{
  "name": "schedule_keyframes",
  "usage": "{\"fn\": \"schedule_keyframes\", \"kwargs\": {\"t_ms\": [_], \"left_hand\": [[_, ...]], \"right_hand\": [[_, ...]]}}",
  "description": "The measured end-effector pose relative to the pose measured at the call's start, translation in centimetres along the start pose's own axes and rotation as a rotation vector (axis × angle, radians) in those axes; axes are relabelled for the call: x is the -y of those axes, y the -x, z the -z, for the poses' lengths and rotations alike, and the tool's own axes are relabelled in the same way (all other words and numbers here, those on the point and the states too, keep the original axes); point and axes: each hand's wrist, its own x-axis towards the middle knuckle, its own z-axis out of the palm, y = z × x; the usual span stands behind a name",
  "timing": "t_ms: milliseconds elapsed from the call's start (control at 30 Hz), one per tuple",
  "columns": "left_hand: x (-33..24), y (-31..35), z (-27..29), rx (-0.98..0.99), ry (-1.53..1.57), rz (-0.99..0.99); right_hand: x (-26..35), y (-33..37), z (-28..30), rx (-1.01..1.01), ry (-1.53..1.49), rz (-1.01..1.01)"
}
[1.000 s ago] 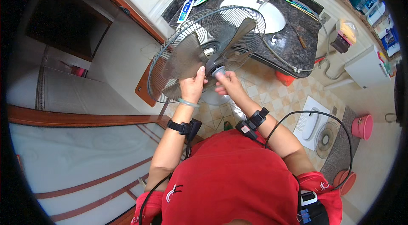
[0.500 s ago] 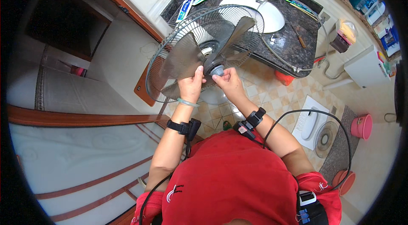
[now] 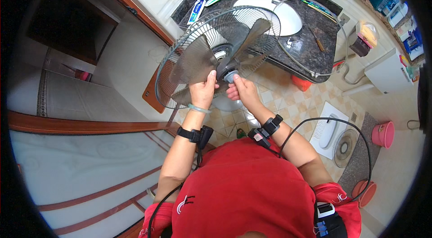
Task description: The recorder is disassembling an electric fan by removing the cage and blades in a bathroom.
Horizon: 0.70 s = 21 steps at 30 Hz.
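An electric fan stands in front of me, its dark blades (image 3: 194, 60) bare and its wire rear grille (image 3: 169, 53) behind them. My left hand (image 3: 202, 91) closes on the base of a blade beside the hub, thumb on top. At the centre of the hub is a grey-blue blade nut (image 3: 230, 76). My right hand (image 3: 244, 92) pinches this nut, with the thumb against its side and the other fingers curled below. Part of the hub is hidden behind my hands.
Behind the fan is a dark stone counter (image 3: 327, 42) with a white basin (image 3: 290, 20), toothpaste tubes and a screwdriver (image 3: 318, 41). A thin hoop (image 3: 347, 42) overhangs its edge. A squat toilet (image 3: 327, 130), a ringed grey disc (image 3: 344, 148) and a pink bucket (image 3: 383, 134) are at right.
My right hand has rolled at the nut: its thumb has moved up and over, and its fingers are now curled underneath. My left hand keeps its place on the blade.
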Motion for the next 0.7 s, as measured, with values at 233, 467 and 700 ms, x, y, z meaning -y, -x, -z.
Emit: {"fn": "schedule_keyframes", "kwargs": {"t_ms": [233,467,700], "left_hand": [[0.0,0.1,-0.1,0.006,0.01,-0.018],[-0.1,0.0,0.2,0.018,0.006,-0.037],[-0.1,0.2,0.0,0.01,0.026,-0.02]], "right_hand": [[-0.1,0.4,-1.3,-0.149,0.119,0.046],[0.8,0.6,-0.2,0.063,-0.184,-0.144],[0.1,1.0,-1.3,-0.254,0.474,0.315]]}}
